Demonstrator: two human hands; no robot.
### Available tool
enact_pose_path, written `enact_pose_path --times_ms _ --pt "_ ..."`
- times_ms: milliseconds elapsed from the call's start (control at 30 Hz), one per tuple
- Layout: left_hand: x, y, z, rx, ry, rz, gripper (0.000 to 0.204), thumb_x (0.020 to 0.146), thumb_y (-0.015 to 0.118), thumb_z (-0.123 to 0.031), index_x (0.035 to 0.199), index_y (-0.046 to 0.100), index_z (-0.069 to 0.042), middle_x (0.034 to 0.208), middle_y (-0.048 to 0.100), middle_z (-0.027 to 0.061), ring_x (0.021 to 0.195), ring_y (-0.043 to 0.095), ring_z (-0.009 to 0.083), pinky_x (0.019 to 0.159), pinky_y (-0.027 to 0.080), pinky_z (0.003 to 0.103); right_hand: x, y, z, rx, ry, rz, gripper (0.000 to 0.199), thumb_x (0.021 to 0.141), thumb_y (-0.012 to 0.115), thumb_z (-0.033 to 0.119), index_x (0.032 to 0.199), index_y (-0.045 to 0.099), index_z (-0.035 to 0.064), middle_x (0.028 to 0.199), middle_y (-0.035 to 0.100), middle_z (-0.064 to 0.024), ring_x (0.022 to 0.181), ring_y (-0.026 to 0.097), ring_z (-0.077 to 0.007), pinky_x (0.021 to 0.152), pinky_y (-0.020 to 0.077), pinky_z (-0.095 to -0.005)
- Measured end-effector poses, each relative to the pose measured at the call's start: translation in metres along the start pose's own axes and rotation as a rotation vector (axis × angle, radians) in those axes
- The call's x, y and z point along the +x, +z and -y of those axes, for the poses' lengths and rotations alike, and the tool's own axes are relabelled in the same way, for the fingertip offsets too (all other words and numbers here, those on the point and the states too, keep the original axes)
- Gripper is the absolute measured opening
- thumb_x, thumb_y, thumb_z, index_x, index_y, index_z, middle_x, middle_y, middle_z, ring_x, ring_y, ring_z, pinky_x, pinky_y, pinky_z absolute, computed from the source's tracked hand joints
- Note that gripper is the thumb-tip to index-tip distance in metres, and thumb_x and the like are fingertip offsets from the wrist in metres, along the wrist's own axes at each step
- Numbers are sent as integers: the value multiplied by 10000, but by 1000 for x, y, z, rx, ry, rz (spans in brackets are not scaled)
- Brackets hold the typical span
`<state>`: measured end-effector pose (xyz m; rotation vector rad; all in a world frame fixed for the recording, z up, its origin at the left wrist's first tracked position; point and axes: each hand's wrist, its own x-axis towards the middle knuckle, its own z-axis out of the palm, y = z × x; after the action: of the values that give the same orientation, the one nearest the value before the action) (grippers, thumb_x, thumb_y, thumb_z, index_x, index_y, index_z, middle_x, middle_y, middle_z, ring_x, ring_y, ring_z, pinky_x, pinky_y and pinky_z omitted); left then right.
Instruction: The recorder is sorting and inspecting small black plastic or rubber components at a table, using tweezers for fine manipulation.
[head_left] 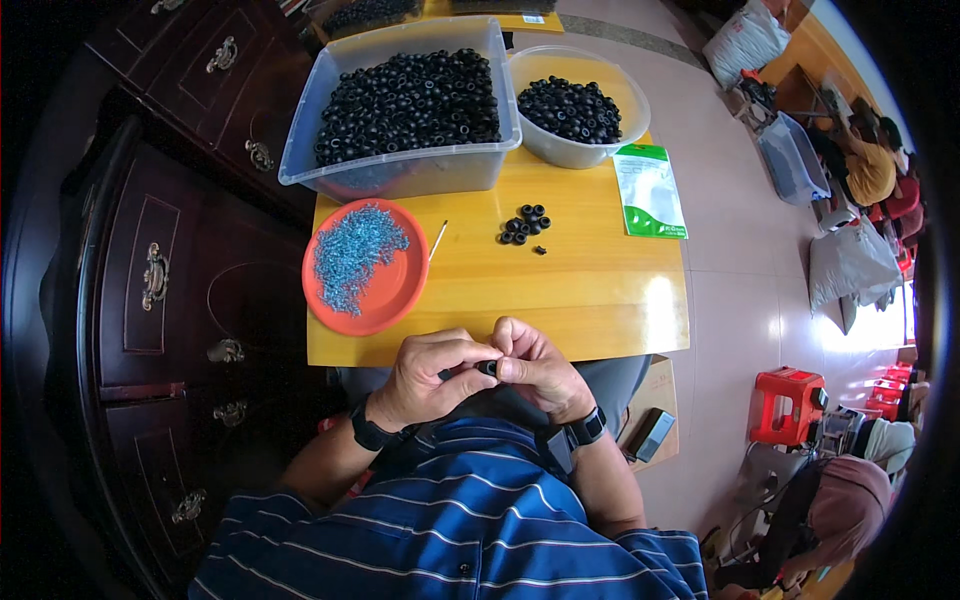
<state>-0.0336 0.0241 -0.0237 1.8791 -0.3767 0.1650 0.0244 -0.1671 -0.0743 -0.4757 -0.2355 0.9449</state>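
Observation:
My left hand (430, 375) and my right hand (535, 365) meet just below the near edge of the wooden table (590, 290). Together they pinch a small black ring (487, 368) between the fingertips. Another small dark piece shows at my left thumb; I cannot tell what it is. An orange plate (390, 295) of small blue-grey screws (352, 252) lies on the table just ahead of my left hand. A small cluster of black rings (524, 224) sits at the table's middle, with one loose piece beside it.
A clear tub (400, 170) and a round clear bowl (580, 150), both holding several black rings, stand at the far edge. A green-and-white pouch (650, 190) lies at right. Dark wooden cabinets (170, 260) stand left. A red stool (785, 400) and seated people are on the floor, right.

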Motion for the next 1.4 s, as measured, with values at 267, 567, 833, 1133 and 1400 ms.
enact_pose_path --times_ms 267,567,833,1133,1400 --pt "0 -5 5 -59 -9 -9 233 828 831 -86 1045 761 -37 749 631 51 642 590 159 598 462 297 3 -1 3 -7 31 -11 193 959 724 74 986 535 99 990 673 -36 932 644 -133 834 499 -254" --pt "-2 -12 9 -58 -27 -20 243 833 833 -103 1056 765 -34 789 682 52 661 620 148 620 478 278 14 1 2 -10 74 -14 215 940 745 71 996 539 94 977 666 -30 920 654 -138 825 507 -257" --pt "1 -20 13 12 -38 -17 218 817 825 -58 1025 760 -50 745 636 48 637 609 172 583 460 297 21 7 -6 -9 24 -124 219 925 769 71 910 553 107 906 680 -13 858 633 -102 779 495 -237" --pt "4 -20 13 92 -23 -8 242 794 822 -37 1026 751 -40 761 661 71 653 647 209 584 481 317 17 0 -2 -116 21 -187 213 916 775 45 895 573 110 876 678 22 798 590 -55 722 452 -216" --pt "-1 -18 15 83 -39 -22 250 799 845 -83 1029 760 -29 730 632 52 637 617 154 585 467 291 16 5 -1 -128 71 -186 177 940 750 71 921 579 110 885 681 23 828 617 -69 766 470 -219"
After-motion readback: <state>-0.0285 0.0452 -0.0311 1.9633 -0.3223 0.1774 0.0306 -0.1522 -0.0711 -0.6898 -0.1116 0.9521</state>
